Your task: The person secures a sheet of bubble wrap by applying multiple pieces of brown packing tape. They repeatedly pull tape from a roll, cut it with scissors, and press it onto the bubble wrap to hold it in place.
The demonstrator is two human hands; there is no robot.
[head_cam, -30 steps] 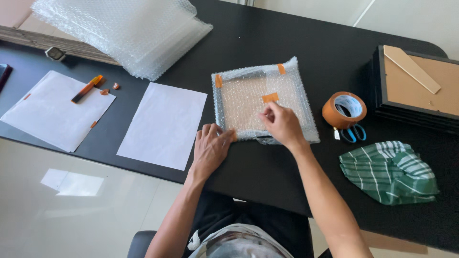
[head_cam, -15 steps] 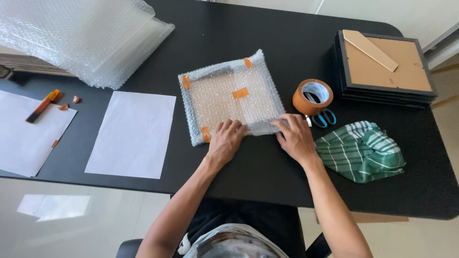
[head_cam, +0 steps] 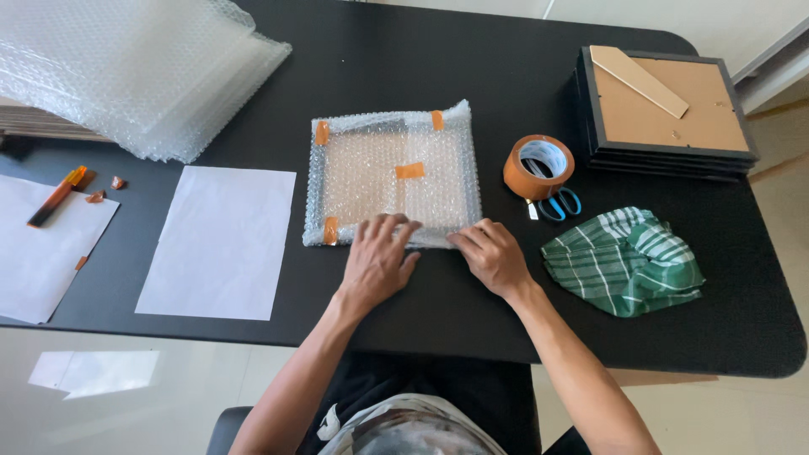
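A flat square object wrapped in bubble wrap [head_cam: 392, 173], held shut with several orange tape strips, lies in the middle of the black table [head_cam: 438, 67]. My left hand [head_cam: 375, 261] rests flat on its near edge, fingers spread on the wrap. At the near right corner of the package my right hand [head_cam: 493, 257] presses down with its fingertips. Neither hand holds anything.
A roll of orange tape [head_cam: 538, 166] and blue-handled scissors [head_cam: 556, 205] lie right of the package, a green striped cloth [head_cam: 624, 261] beyond them. Stacked black frames [head_cam: 666, 114] sit far right. Bubble-wrap sheets [head_cam: 135, 67] are piled far left, near white paper sheets [head_cam: 221, 240] and an orange marker [head_cam: 56, 195].
My right hand has slid from the middle tape strip down to the package's near right corner. The left hand moved onto the near edge. The view shifted left.
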